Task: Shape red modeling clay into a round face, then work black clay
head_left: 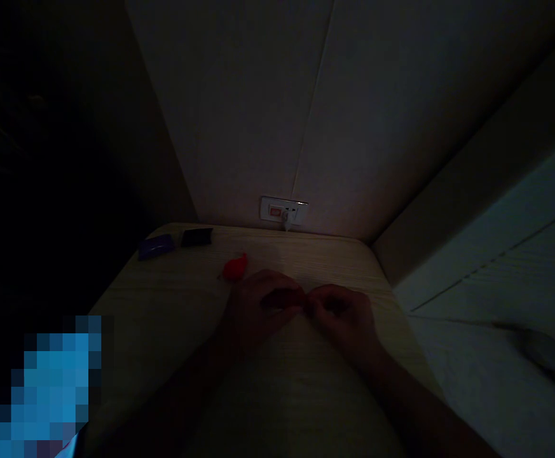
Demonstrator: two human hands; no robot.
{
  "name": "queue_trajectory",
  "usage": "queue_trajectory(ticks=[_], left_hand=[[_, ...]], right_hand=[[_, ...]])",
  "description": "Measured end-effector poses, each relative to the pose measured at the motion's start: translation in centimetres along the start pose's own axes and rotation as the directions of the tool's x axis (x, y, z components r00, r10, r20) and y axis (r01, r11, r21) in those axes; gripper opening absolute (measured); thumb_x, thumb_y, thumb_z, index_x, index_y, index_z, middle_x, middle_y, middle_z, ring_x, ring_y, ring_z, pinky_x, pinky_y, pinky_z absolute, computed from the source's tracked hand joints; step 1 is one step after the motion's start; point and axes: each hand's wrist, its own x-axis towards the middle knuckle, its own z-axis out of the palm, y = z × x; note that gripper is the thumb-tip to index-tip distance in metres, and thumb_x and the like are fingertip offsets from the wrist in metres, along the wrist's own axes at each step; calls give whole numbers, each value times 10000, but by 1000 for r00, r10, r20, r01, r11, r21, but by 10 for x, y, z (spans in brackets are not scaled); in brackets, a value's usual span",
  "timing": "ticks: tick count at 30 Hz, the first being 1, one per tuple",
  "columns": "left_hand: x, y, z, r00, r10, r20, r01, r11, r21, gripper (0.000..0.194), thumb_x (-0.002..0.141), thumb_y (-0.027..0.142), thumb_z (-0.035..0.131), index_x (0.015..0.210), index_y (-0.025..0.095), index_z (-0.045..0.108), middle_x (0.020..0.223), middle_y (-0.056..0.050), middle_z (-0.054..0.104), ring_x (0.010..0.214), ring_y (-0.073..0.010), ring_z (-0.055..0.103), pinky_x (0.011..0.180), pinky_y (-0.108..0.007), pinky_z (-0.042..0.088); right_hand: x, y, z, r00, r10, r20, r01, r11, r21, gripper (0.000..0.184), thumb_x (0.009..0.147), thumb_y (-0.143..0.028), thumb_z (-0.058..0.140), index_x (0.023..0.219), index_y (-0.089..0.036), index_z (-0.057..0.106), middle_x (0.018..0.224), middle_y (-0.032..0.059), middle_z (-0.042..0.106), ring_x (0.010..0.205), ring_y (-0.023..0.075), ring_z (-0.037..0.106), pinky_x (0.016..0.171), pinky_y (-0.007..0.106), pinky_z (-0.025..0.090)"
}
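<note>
The left hand (pixel 254 306) and right hand (pixel 352 315) finger-pinch a dark-red item (pixel 285 298), likely light, soft, best held by its ends.

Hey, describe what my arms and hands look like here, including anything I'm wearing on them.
Your left hand and right hand show no gloves. Both forearms look uncovered, with no sleeve, watch or bracelet that I can make out. The picture is very dark, so small details like rings or markings can't be told.
</note>
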Motion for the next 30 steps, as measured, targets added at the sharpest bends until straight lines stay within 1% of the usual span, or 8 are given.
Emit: queue_trajectory(ticks=[2,5,8,14,17,20,26,30], left_hand=[[1,1,0,1000,20,-12,-20,1000,-2,322,740,127,844,1029,207,727,1031,-63,772,958,-211,727,832,-344,604],[1,2,-1,999,40,-29,-40,999,14,312,746,118,841,1022,204,725,1021,-63,768,950,-206,723,832,-339,605],[2,2,-2,997,72,-38,-70,996,45,301,757,114,832,1026,197,724,1044,-69,757,960,-203,719,838,-332,604],[1,6,-2,992,117,-43,-112,989,99,276,773,49,793,997,195,725,1052,-63,744,965,-189,714,841,-305,606],[1,7,-1,990,138,-30,-134,984,116,279,785,33,778,1006,192,717,1061,-65,740,979,-184,713,861,-300,605],[1,7,-1,987,157,-25,-153,979,134,263,807,42,758,1009,204,711,1052,-58,736,968,-183,714,851,-307,612],[2,6,-1,988,149,-43,-142,980,138,244,806,82,776,1006,208,712,1036,-59,741,955,-189,715,842,-318,617],[2,5,-3,993,114,-40,-107,983,149,253,805,107,785,1020,220,714,1055,-59,742,970,-201,714,854,-340,616]], right_hand=[[2,0,2,994,105,27,-108,986,127,175,824,-332,758,718,-193,756,640,51,764,567,190,712,546,268,573],[3,-1,4,978,199,68,-209,945,251,214,804,-388,785,732,-187,778,615,49,758,542,184,698,544,274,568],[5,-1,4,962,256,96,-273,909,315,221,784,-402,814,751,-185,798,628,46,765,548,169,696,565,265,571],[7,1,3,918,341,204,-397,808,435,245,729,-413,848,733,-171,805,647,58,771,556,164,699,558,264,582],[8,4,3,905,350,241,-424,763,487,210,710,-365,853,724,-162,800,660,59,770,558,153,691,553,252,576],[8,7,4,902,345,258,-431,745,509,159,687,-313,853,706,-167,795,668,49,766,565,147,685,560,246,575],[10,2,5,927,314,205,-375,806,458,138,687,-300,853,705,-178,791,638,33,756,551,134,667,560,226,557],[8,3,4,939,300,171,-344,853,392,182,734,-359,835,741,-181,798,650,40,765,552,149,676,561,248,564]])
